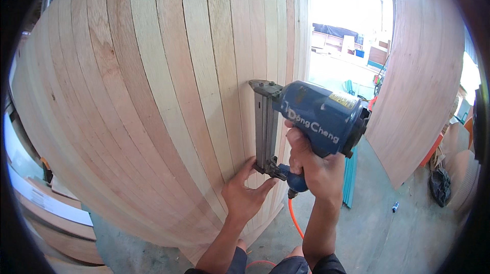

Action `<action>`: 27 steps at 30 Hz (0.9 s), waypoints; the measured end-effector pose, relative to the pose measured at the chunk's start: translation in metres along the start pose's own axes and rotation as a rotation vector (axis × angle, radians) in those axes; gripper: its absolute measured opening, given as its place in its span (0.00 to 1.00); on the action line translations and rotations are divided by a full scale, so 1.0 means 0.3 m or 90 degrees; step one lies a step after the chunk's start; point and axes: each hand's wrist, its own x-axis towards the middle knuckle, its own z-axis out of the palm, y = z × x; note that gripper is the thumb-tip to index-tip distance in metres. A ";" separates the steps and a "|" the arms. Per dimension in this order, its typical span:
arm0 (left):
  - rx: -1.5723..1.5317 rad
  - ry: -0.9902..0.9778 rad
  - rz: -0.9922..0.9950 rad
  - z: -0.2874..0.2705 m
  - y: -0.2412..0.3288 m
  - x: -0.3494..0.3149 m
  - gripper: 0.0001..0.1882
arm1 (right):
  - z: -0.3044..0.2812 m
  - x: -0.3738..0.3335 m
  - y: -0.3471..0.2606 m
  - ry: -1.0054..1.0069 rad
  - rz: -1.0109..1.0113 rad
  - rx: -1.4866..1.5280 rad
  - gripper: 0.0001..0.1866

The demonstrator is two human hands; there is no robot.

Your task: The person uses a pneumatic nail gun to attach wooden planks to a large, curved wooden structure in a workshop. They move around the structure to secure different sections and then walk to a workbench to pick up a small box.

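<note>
My right hand is wrapped round the handle of a blue pneumatic nail gun. The tool's nose, at the upper end of its grey magazine, is up against a tall curved panel of narrow wooden strips. Lower down, my left hand cups the bottom end of the magazine, index finger on one side and thumb on the other. An orange air hose drops from the base of the handle. Whether the nose presses hard on the wood cannot be made out.
To the right stands another large wooden panel. Long teal strips lie on the concrete floor beside the nail gun. A small bottle-like item and a black bag are farther right. Curved boards are stacked at the lower left.
</note>
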 end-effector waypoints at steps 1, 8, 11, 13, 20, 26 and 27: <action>0.016 0.001 -0.007 0.003 0.000 0.002 0.38 | -0.005 0.004 -0.007 0.001 0.018 0.011 0.11; 0.093 -0.019 0.010 0.024 0.017 0.029 0.36 | -0.043 0.045 0.001 0.017 0.093 0.047 0.13; 0.091 -0.019 -0.015 0.046 0.051 0.041 0.35 | -0.048 0.062 0.002 0.014 0.072 0.037 0.12; 0.077 -0.019 -0.020 0.066 0.043 0.043 0.35 | -0.054 0.065 0.001 0.011 0.059 0.006 0.12; 0.001 -0.005 -0.004 0.053 0.006 0.033 0.35 | -0.032 0.048 0.018 -0.023 0.020 -0.005 0.11; -0.042 0.003 -0.013 0.060 0.015 0.033 0.35 | -0.031 0.052 -0.006 -0.008 0.041 -0.005 0.10; -0.048 0.006 -0.011 0.062 0.012 0.032 0.35 | -0.031 0.053 -0.003 -0.007 0.043 -0.011 0.10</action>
